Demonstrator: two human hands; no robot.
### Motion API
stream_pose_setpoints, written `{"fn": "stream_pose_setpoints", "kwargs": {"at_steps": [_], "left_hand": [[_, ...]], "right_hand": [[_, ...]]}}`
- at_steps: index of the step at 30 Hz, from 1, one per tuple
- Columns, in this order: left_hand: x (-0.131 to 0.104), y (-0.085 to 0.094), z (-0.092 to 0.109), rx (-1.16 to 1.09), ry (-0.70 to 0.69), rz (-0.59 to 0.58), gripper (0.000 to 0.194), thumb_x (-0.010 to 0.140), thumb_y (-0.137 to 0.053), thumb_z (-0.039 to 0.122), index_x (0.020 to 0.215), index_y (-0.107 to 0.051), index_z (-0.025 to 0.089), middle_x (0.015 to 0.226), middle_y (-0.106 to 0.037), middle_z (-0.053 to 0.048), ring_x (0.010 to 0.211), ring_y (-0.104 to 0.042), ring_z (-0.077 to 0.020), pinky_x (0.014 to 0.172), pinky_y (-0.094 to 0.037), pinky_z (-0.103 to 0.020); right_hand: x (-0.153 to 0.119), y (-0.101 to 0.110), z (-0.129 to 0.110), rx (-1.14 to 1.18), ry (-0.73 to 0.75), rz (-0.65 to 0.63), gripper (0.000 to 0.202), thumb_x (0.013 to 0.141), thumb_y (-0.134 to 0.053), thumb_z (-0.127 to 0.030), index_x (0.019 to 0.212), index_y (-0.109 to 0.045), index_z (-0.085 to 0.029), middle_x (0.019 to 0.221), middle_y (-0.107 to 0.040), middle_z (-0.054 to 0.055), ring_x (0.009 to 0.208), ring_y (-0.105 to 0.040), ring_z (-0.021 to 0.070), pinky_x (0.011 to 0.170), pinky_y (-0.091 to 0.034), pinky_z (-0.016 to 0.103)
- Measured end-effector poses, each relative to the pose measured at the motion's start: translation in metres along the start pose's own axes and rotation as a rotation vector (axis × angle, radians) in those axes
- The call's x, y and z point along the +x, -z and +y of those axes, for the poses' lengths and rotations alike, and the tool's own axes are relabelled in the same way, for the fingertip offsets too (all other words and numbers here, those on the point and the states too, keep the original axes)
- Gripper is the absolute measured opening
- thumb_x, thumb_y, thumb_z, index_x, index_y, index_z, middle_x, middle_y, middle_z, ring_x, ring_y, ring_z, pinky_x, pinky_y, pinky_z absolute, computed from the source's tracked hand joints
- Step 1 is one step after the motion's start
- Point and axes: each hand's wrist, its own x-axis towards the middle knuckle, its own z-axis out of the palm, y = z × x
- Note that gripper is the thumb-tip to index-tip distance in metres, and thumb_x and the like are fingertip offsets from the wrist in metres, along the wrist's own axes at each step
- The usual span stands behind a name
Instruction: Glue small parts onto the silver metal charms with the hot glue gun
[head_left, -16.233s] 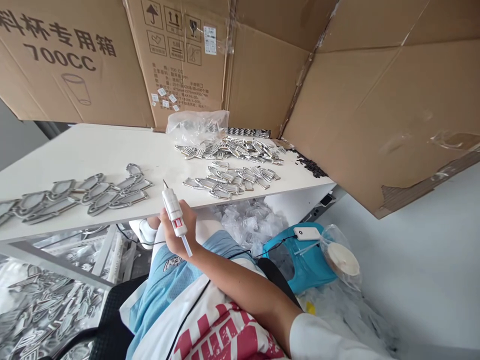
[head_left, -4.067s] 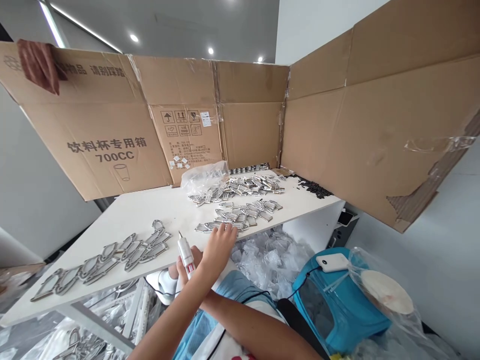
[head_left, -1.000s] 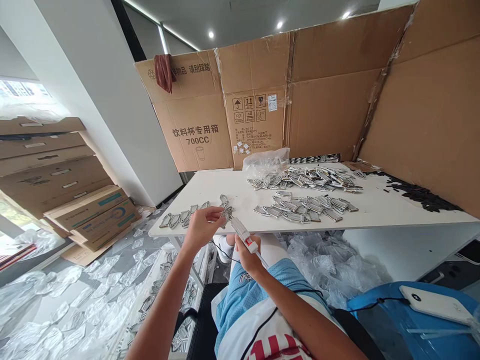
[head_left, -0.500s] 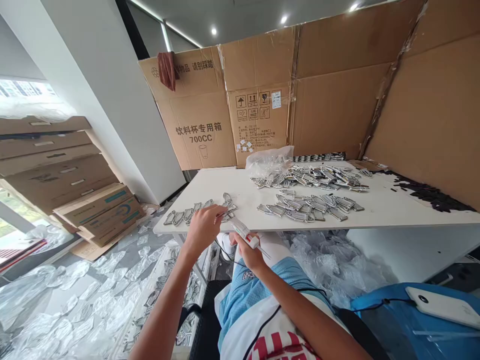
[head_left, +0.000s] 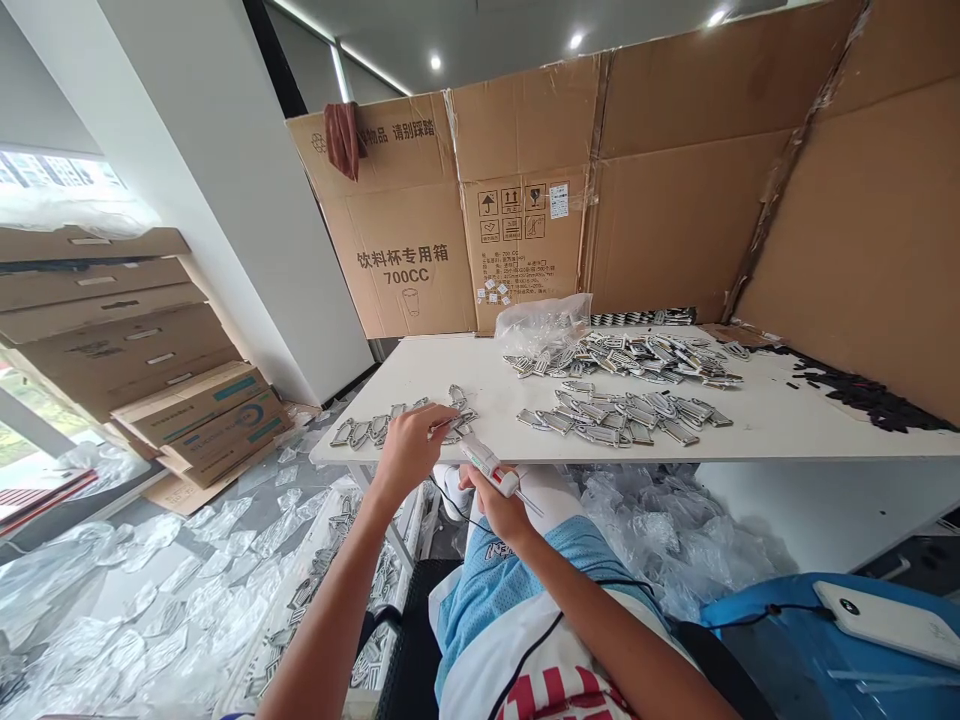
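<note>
My left hand [head_left: 411,447] is over the table's front edge, its fingers pinched on a small silver metal buckle [head_left: 441,426], mostly hidden by the fingers. In my right hand [head_left: 501,508] is a white glue gun [head_left: 489,464] with red parts. Its tip points up and left toward the left hand, and a thin pale stick [head_left: 531,502] protrudes from its rear. Beside and behind my left hand, a row of similar buckles [head_left: 361,431] lies along the table's left front, with several more [head_left: 463,403] just past the fingertips.
Two heaps of metal pieces [head_left: 622,415] lie on the white table [head_left: 450,360], beside a clear plastic bag [head_left: 544,318]. Black strips [head_left: 855,385] are at the right. Cardboard walls [head_left: 675,220] enclose the back. Plastic wrappers [head_left: 172,600] cover the floor; a phone [head_left: 892,622] lies at lower right.
The camera view has shifted slightly. Both hands keep nearly the same pose, with the glue gun still in the right hand.
</note>
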Motion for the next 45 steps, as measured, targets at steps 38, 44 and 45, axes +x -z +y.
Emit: {"fn": "stream_pose_setpoints", "kwargs": {"at_steps": [38,44,45], "left_hand": [[0.008,-0.006,-0.020,-0.407,0.293,0.008,0.036,0.078,-0.085,0.045,0.106,-0.087,0.022,0.095,-0.085,-0.008,0.088,-0.081,-0.0270,0.080,-0.064,-0.038],[0.007,-0.006,-0.017,-0.368,0.327,-0.040,0.037,0.080,-0.082,0.045,0.107,-0.088,0.021,0.100,-0.087,-0.008,0.090,-0.083,-0.0277,0.076,-0.060,-0.035],[0.006,-0.006,-0.017,-0.367,0.329,-0.050,0.037,0.081,-0.082,0.045,0.108,-0.088,0.021,0.099,-0.087,-0.008,0.091,-0.083,-0.0281,0.076,-0.060,-0.035]], "right_hand": [[-0.001,0.001,-0.007,-0.004,0.181,0.081,0.047,0.105,-0.066,-0.059,0.080,-0.080,-0.021,0.078,-0.079,0.007,0.074,-0.070,0.0243,0.074,-0.049,0.036],[-0.001,0.001,-0.007,0.013,0.176,0.076,0.052,0.104,-0.067,-0.064,0.077,-0.079,-0.021,0.072,-0.075,0.005,0.071,-0.067,0.0227,0.071,-0.047,0.035],[-0.001,0.001,-0.007,0.006,0.177,0.069,0.052,0.104,-0.067,-0.064,0.076,-0.079,-0.021,0.071,-0.074,0.005,0.069,-0.066,0.0223,0.071,-0.046,0.035]]}}
